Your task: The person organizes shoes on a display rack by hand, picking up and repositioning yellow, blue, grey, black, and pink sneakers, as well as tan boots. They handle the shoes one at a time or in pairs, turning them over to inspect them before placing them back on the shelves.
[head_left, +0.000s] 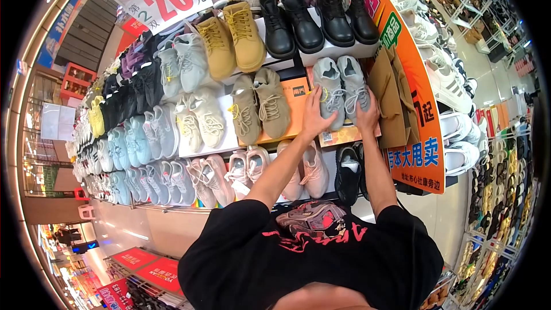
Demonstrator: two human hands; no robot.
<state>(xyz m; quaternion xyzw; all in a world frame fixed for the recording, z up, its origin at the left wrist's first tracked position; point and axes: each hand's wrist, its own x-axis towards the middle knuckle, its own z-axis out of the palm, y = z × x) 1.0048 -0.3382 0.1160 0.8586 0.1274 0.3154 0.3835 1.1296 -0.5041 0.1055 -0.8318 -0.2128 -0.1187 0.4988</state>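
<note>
A pair of grey knit lace-up sneakers stands side by side on a shoe box near the display's right end. My left hand is against the outer side of the left grey sneaker, fingers along it and thumb across its toe. Around the outer side of the right grey sneaker curls my right hand, its thumb over the front. Between them, the hands hold the pair together. Beige sneakers sit just left of my left hand, and a brown paper bag is close to my right hand.
Black boots and tan boots stand behind. Pink sneakers and a black shoe line the front row, under my forearms. An orange sign board borders the display on the right. White sneakers are beyond it.
</note>
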